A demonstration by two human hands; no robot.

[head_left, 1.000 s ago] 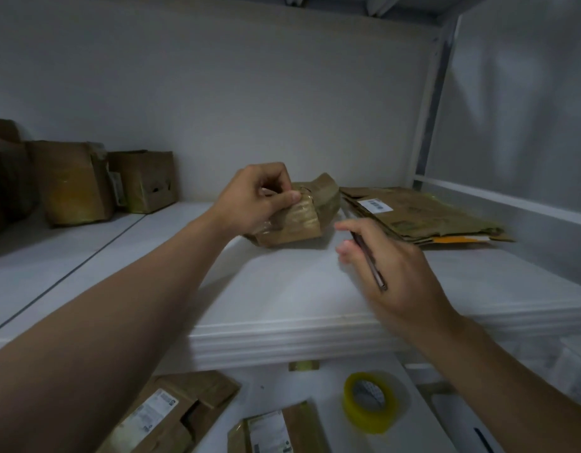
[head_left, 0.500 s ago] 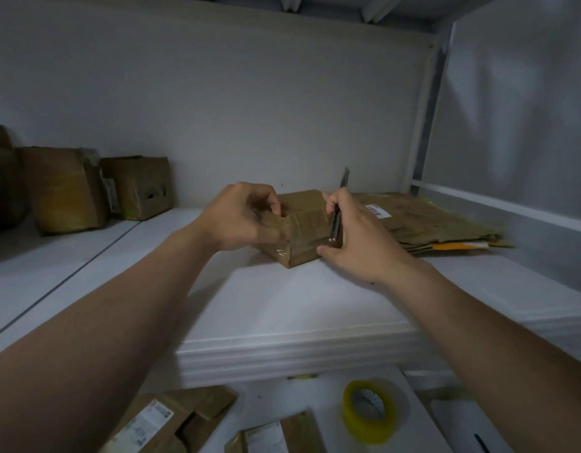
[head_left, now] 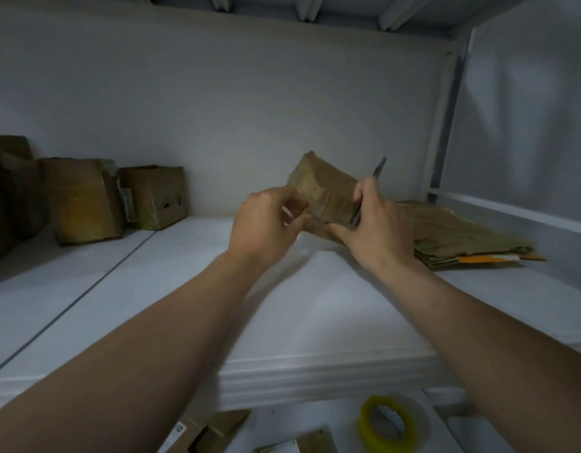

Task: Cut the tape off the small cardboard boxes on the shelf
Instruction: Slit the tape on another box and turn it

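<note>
I'm watching a white shelf [head_left: 315, 305] against a grey wall [head_left: 217, 109] — left fingers [head_left: 294, 220] pinching a small brown taped cardboard box [head_left: 325, 191], right fingers [head_left: 362, 194] gripping a thin dark blade [head_left: 379, 168] against it.

White shelf [head_left: 315, 322] w/ moulded front edge, seam [head_left: 86, 289] at left. Plain grey-white back wall [head_left: 250, 93]. White upright post [head_left: 443, 125] rear R, beside side panel [head_left: 528, 109]. Ribbed deck [head_left: 302, 8] overhead. Light: dim.

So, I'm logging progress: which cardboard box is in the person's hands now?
The small taped box gripped between left hand and right hand, blade against its right side. The tall box and the squat box at back left stand on the shelf, untouched.
</note>
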